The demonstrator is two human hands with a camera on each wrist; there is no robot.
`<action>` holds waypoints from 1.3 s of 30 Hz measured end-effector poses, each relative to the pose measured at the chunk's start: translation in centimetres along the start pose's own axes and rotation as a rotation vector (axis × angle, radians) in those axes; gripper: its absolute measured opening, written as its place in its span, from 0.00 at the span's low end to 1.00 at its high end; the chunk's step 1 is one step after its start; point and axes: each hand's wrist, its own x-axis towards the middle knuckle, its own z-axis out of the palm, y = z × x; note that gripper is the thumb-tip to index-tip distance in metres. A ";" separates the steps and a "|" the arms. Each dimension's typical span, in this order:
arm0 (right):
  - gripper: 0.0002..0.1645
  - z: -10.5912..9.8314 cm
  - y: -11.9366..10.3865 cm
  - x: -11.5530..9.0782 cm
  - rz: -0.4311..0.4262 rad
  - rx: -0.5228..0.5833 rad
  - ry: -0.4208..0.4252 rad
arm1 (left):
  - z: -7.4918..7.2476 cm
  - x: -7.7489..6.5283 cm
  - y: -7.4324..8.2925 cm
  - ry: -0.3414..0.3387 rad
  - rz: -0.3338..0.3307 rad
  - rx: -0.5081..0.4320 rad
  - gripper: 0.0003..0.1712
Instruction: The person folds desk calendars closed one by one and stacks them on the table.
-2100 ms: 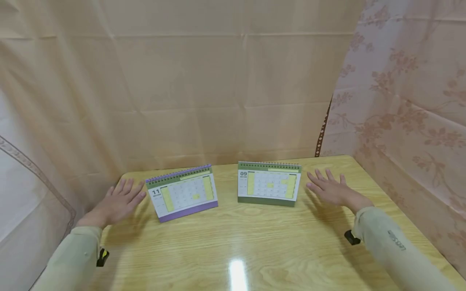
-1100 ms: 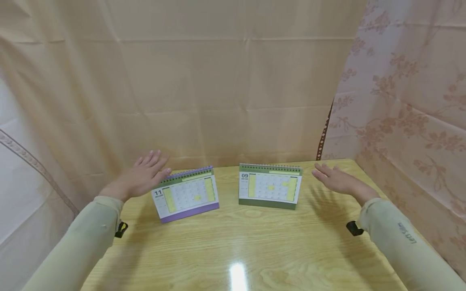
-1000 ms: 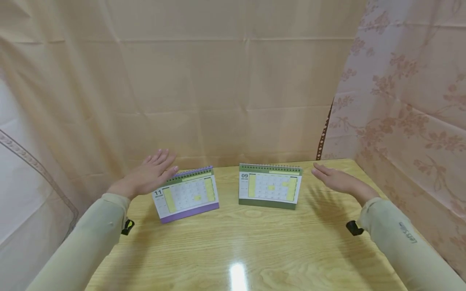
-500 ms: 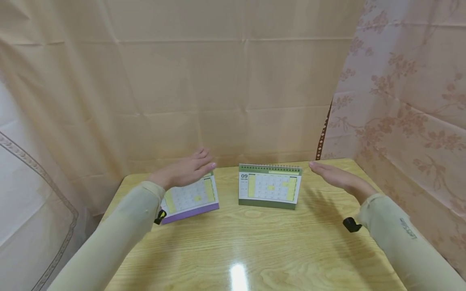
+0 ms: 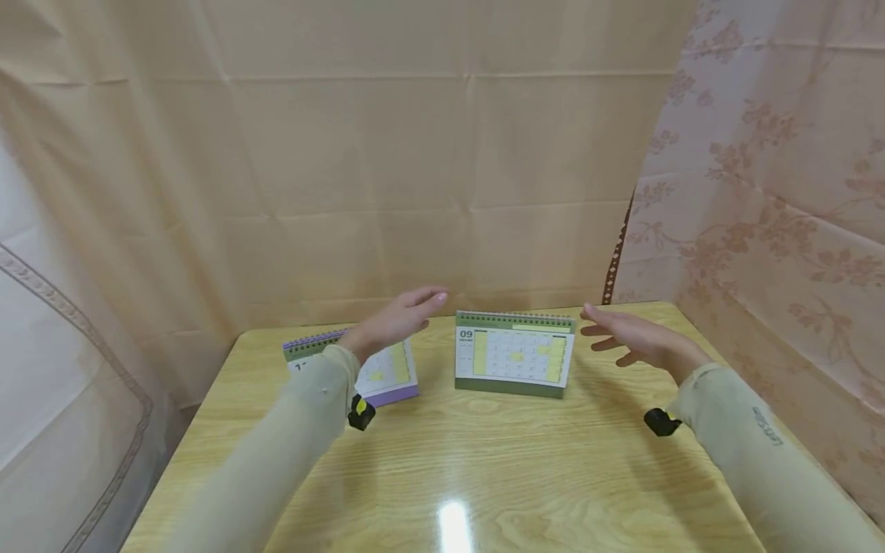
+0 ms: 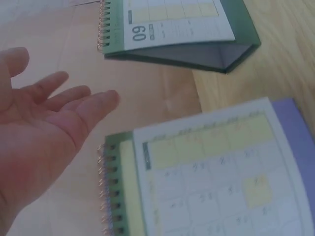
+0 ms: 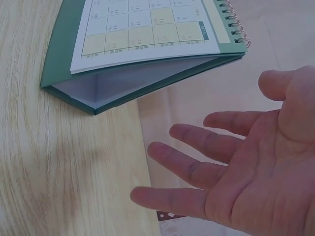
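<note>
A green desk calendar [image 5: 515, 355] showing 09 stands like a tent on the table, right of the middle. To its left, set at an angle, is a purple-based desk calendar [image 5: 392, 372], partly covered by the left forearm. My left hand [image 5: 401, 319] reaches over the purple calendar, fingers extended toward the green one's left side and holding nothing. On the other side, my right hand [image 5: 636, 338] hovers just off the green calendar's right edge with its fingers spread. In the right wrist view the palm [image 7: 266, 177] faces the calendar's open end, and nothing is in it.
The wooden table [image 5: 484, 468] ends at the back against a beige curtain [image 5: 359, 192]. A flowered pink cloth [image 5: 781, 223] hangs along the right side, a white cloth [image 5: 48, 399] along the left. Each wrist carries a small black device [image 5: 661, 422].
My left hand has swept right, from beside the purple calendar across it to near the green one. My right hand has turned palm inward, moving slightly left. Both calendars have stayed put.
</note>
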 end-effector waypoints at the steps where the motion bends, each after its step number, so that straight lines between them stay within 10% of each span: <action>1: 0.56 0.1 0.0 0.1 0.003 0.014 -0.004 | 0.2 0.2 -0.1 -0.003 -0.007 -0.035 0.37; 9: 0.60 0.5 0.1 1.1 0.029 0.102 -0.009 | 1.4 2.1 -1.7 -0.016 -0.132 -0.265 0.38; 20: 0.61 1.7 -0.4 2.0 0.063 0.149 0.001 | 3.8 3.3 -1.5 0.000 -0.289 -0.351 0.44; 39: 0.67 2.8 -1.0 2.1 0.108 -0.026 0.075 | 5.6 4.2 -2.1 0.019 -0.336 -0.381 0.49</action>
